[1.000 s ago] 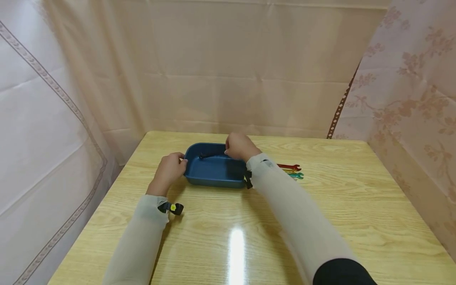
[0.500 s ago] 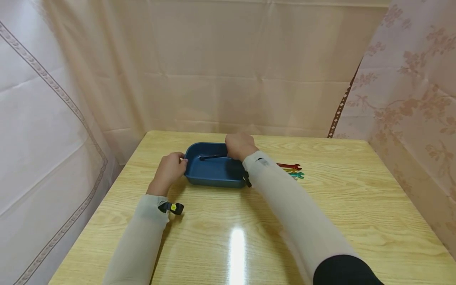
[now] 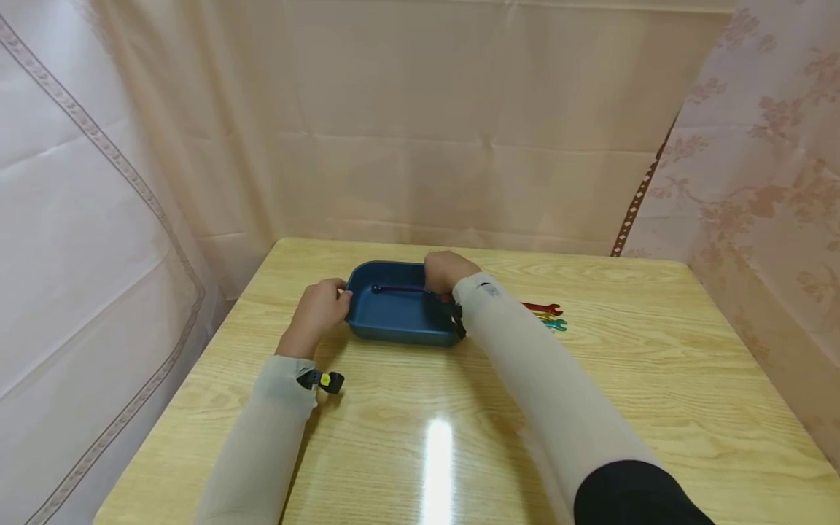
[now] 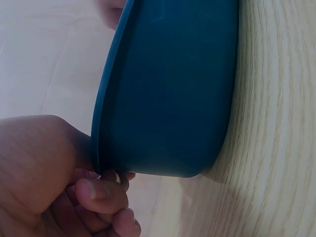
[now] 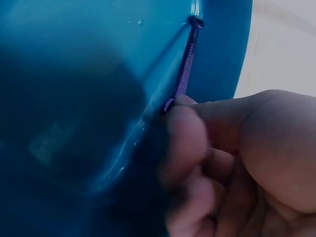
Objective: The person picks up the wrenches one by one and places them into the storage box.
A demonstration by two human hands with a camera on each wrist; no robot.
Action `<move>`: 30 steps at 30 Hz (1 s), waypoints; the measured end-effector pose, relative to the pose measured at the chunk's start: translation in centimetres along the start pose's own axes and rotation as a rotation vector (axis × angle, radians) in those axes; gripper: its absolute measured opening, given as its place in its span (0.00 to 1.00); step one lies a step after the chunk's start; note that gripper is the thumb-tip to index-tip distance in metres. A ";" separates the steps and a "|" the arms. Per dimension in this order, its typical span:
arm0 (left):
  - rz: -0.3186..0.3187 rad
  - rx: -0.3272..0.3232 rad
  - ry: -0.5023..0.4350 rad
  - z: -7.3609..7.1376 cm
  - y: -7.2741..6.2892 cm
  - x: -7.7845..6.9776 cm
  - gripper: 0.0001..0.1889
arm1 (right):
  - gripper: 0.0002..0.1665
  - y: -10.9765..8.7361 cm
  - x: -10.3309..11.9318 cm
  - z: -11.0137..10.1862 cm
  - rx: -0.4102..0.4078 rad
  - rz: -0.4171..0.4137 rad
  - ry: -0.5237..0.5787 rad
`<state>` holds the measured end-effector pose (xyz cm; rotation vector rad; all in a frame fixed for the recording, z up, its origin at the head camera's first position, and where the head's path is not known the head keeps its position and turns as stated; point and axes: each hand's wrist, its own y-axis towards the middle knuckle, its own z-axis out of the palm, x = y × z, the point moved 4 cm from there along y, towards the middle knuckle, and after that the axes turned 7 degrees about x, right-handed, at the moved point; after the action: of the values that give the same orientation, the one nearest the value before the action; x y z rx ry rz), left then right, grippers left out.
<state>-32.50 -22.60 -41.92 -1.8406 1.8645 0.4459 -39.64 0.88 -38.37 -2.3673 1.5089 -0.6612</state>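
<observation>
Right wrist view: right fingers (image 5: 187, 143) pinch a purple wrench (image 5: 185, 64) near one end; left fingers (image 4: 101, 195) grip a blue tray (image 4: 168, 98).

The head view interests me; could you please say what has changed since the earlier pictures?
The right hand has lowered further into the blue tray, bringing the purple wrench, still in its grip, nearer level. The left hand stays at the tray's rim, and the other wrenches stay on the table.
</observation>
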 end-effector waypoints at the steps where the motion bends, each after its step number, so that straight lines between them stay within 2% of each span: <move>1: 0.001 0.000 0.001 0.0 0.0 0.0 0.22 | 0.17 0.1 -0.1 0.2 0.028 0.000 0.034; 3: -0.001 0.000 0.001 0.0 0.1 0.0 0.23 | 0.20 0.3 -0.4 0.4 0.081 0.010 0.094; 7: -0.008 0.002 -0.007 0.2 0.2 -0.1 0.22 | 0.24 0.8 -0.8 0.9 0.156 0.020 0.135; 9: -0.009 0.006 -0.016 0.3 0.1 -0.2 0.22 | 0.25 0.9 -1.0 1.0 0.181 0.020 0.143; 14: -0.003 0.012 -0.025 0.5 0.1 -0.6 0.22 | 0.20 0.8 -1.7 1.2 0.197 0.032 0.191; 21: -0.010 0.020 -0.028 0.6 0.4 -1.0 0.23 | 0.16 0.4 -2.3 1.0 0.176 0.086 0.084; 30: -0.018 0.033 -0.025 0.7 0.3 -1.0 0.23 | 0.14 0.0 -2.1 0.8 0.143 0.097 0.000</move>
<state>-32.78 -21.40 -41.98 -1.8199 1.8268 0.4276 -39.99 2.75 -39.56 -2.1743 1.5120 -0.7204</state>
